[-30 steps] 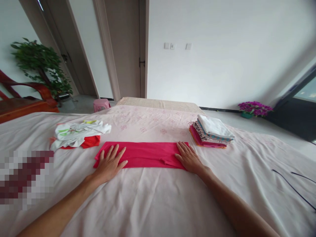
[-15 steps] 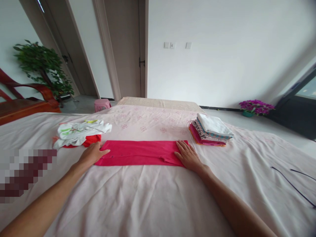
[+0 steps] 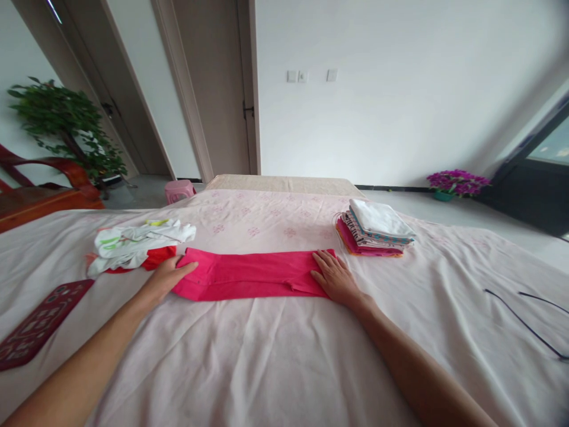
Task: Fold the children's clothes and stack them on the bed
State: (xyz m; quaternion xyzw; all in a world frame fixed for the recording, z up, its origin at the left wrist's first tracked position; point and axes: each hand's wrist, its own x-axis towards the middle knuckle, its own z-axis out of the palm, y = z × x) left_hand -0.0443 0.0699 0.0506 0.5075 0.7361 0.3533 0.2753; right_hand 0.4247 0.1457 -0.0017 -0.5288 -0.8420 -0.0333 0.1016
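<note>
A bright pink garment [image 3: 253, 274], folded into a long strip, lies crosswise on the bed sheet [image 3: 267, 356]. My left hand [image 3: 165, 276] grips its left end, thumb on top and the other fingers hidden underneath. That end is slightly raised, with a crease beside it. Flat on the right end rests my right hand [image 3: 336, 279], its fingers stretched out. Just beyond my left hand is a loose heap of white clothes [image 3: 142, 240] with a red piece [image 3: 159, 257] under it. Past my right hand stands a stack of folded clothes [image 3: 376, 228], white on top.
A dark red patterned flat object [image 3: 42, 326] lies at the left. Thin black cords [image 3: 524, 323] lie at the right. Beyond the bed are a pink stool [image 3: 179, 191], a wooden chair [image 3: 66, 178], a potted plant [image 3: 66, 124] and purple flowers [image 3: 460, 182].
My left hand has taken hold of the pink garment's left end and lifted it a little. My right hand stays flat on the other end. The view has shifted slightly.
</note>
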